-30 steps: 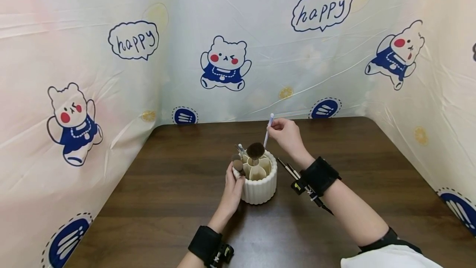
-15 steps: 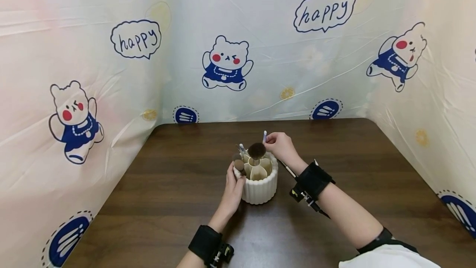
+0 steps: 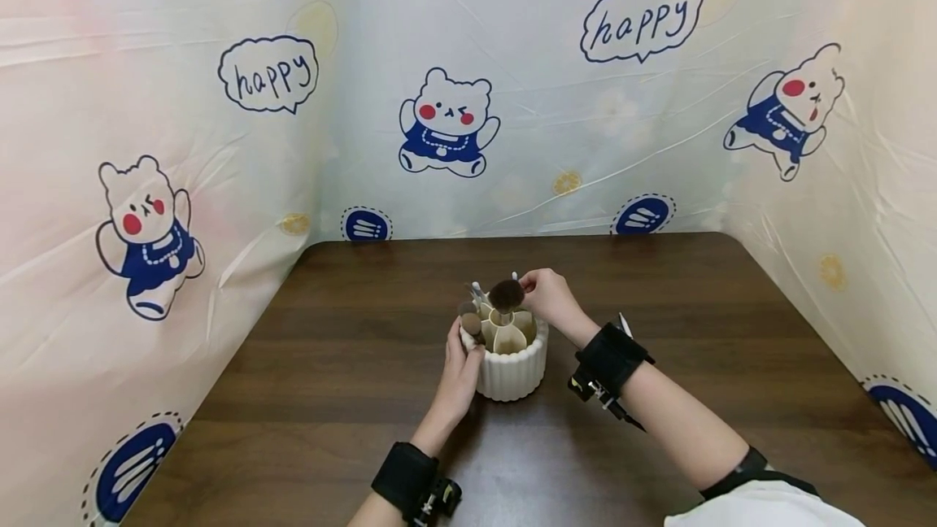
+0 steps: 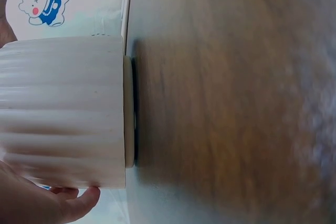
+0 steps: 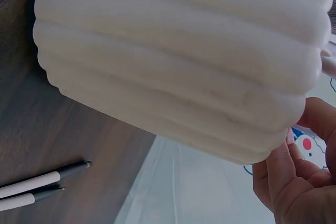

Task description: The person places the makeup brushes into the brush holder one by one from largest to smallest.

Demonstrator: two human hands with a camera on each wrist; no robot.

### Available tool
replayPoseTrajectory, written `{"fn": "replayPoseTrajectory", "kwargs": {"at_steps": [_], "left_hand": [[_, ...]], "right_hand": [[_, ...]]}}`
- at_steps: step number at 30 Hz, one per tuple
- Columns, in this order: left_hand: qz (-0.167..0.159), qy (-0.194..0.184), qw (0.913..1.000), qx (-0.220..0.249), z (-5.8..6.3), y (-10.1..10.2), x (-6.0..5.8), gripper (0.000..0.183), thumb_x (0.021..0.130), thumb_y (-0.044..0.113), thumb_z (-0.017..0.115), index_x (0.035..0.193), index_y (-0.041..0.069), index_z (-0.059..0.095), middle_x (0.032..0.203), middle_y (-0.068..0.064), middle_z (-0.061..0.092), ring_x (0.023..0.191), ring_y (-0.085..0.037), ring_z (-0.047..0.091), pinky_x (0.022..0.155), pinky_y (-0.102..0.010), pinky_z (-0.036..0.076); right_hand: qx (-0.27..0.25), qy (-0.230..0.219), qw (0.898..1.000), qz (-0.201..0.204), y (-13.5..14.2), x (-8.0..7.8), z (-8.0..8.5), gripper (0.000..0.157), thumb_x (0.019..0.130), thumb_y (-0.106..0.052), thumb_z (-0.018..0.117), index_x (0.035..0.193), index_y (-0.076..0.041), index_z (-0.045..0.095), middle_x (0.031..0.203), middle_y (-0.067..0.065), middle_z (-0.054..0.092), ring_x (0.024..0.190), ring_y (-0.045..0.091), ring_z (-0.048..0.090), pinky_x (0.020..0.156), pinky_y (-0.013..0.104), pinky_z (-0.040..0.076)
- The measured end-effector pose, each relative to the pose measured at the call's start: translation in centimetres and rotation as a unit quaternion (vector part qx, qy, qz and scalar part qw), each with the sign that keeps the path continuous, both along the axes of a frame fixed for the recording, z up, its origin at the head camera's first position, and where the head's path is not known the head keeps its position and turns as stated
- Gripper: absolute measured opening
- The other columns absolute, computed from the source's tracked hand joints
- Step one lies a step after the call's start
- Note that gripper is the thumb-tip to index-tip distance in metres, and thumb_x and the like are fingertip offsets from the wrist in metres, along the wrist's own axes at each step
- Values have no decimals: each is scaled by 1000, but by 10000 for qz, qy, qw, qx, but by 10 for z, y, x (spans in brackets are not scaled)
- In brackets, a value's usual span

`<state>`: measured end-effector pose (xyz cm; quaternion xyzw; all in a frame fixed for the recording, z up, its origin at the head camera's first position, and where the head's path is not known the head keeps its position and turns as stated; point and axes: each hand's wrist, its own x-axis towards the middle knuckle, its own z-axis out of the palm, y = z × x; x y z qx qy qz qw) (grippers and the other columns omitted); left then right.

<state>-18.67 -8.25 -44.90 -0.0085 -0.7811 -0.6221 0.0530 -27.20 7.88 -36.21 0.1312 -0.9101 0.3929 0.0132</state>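
A white ribbed holder (image 3: 510, 376) with inner compartments stands upright on the table. My left hand (image 3: 459, 372) grips its left side, fingers around the wall, as the left wrist view also shows. At the far right rim, my right hand (image 3: 556, 299) pinches a thin lilac stick; just its white tip (image 3: 515, 276) shows above the fingers, and its lower part is hidden in or behind the holder. A fluffy dark makeup brush (image 3: 506, 296) rises from the middle compartment. Another makeup brush (image 3: 471, 324) leans by my left fingers, and slim grey tools (image 3: 477, 291) stand at the back left.
Two slim sticks with white handles (image 5: 29, 186) and black ends lie on the table right of the holder, mostly hidden under my right wrist in the head view. The dark wooden table (image 3: 329, 372) is walled by a printed curtain (image 3: 527, 47).
My right hand has come down and left toward the holder's rim, lowering the lilac stick until little more than its white tip shows. The left hand stays on the holder.
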Motion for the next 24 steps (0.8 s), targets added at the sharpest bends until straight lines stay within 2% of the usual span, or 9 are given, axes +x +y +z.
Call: {"fn": "replayPoseTrajectory", "kwargs": {"at_steps": [10,17,24], "left_hand": [[43,37,10000,-42,-2,0,-1,68,93,20,41,152,5,11,156,-23,13,145,-38,16,115,-55,19],[18,11,10000,-26,1,1,1,68,93,21,41,152,5,10,156,-24,12,145,-38,16,115,-55,20],[9,46,10000,13,-1,1,-1,68,93,20,41,152,3,10,156,-24,11,144,-39,16,115,-55,20]], "right_hand": [[263,128,9995,121,-2,2,3,8,78,-2,68,84,4,70,78,13,68,69,19,55,64,25,43],[480,271,9983,186,-3,3,3,4,77,0,67,79,3,69,75,12,68,65,17,53,64,26,44],[683,44,9974,214,-3,1,6,5,77,-4,69,74,0,70,69,6,65,62,14,49,61,23,41]]}}
